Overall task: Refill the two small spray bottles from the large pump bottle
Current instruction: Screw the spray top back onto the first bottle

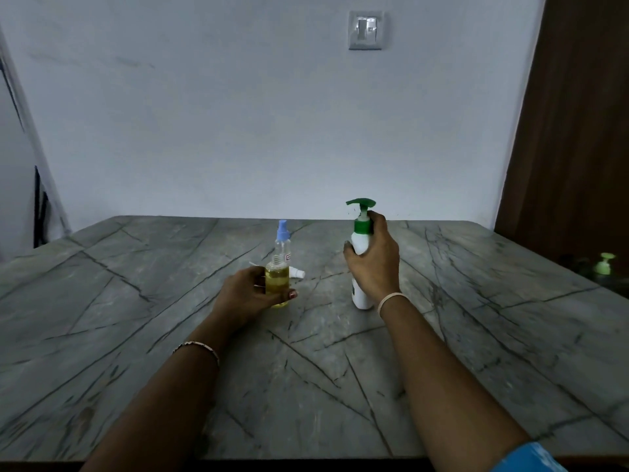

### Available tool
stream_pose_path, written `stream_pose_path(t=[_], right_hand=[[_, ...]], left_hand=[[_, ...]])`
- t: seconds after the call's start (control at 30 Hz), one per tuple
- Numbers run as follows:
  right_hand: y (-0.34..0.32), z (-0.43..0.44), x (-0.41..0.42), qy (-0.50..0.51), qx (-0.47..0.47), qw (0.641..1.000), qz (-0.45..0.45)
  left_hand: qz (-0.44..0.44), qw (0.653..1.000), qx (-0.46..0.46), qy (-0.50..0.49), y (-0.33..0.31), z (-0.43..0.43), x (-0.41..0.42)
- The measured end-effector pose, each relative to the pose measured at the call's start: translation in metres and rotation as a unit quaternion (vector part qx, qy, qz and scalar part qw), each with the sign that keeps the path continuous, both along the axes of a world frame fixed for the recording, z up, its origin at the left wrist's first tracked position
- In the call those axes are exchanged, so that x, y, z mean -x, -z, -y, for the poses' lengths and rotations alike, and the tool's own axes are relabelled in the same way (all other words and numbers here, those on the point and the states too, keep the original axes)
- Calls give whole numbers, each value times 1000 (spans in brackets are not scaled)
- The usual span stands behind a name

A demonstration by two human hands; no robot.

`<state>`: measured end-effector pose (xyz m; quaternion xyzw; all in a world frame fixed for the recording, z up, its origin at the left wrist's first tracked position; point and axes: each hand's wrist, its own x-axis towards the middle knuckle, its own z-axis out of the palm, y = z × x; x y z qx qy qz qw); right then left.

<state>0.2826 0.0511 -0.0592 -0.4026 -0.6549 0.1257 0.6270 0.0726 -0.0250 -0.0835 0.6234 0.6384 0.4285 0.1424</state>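
Counter: grey stone counter (136, 301) crossed with dark veins, running back to a pale wall; all the action sits mid-counter.
Backdrop: light switch (366, 30) high on the wall, brown wooden panel (578, 131) down the right edge.
Left hand: left hand (250, 294) comes in from the near left, fingers and thumb curled round the yellow bottle, a firm hold on its lower half.
Yellow bottle: small bottle (276, 282) of yellow liquid, upright, cap off, bare threaded neck showing on top; it stands left of centre, base at the counter.
Blue-top bottle: clear spray bottle (283, 238) with a blue sprayer on, upright, just behind the yellow one on the far side, untouched.
Loose sprayer: white spray cap (296, 273) lying on its side on the counter, just right of the yellow bottle.
Right hand: right hand (372, 264) wraps the upper body of the big bottle, fingers closed round it just under the green collar.
Pump bottle: large white pump bottle (360, 240) with a green pump head, right of centre, nozzle pointing left; whether its base rests on the counter I cannot tell.
Wrists: thin bangle (197, 345) on the left, pale band (391, 299) on the right.
Far right: blurred small green pump top (604, 264) at the counter's edge, well apart from everything else.
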Motion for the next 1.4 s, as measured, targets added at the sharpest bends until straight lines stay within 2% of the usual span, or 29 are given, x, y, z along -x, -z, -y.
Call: stream_pose_path(t=[0.47,0.6,0.7,0.77,0.87,0.93,1.0,1.13,1.23,1.4], right_hand=[[6,-10,-9,-13,35,997,-74],[1,-2,-5,53,-6,994,-91],[-8,9,-4,132,-125,982,-50],[-12,15,-1,139,-195,971,0],[-15,22,11,80,-255,960,81],[-14,26,24,35,-262,954,139],[-12,29,35,20,-235,949,210],[-5,17,53,-18,-67,932,356],[2,0,60,-32,42,909,413],[8,-15,74,-50,111,892,435]], left_hand=[[24,1000,-5,0,-1,1,-1],[39,999,-6,-23,-1,1,3],[40,998,-5,-49,-3,1,4],[44,997,-7,-59,-5,3,4],[56,996,-20,-71,-5,5,5],[59,995,-27,-81,-4,5,7],[66,993,-29,-89,-5,4,8],[70,993,-27,-89,-6,5,8],[71,993,-30,-93,-6,6,8],[78,993,-21,-90,-5,3,10]])
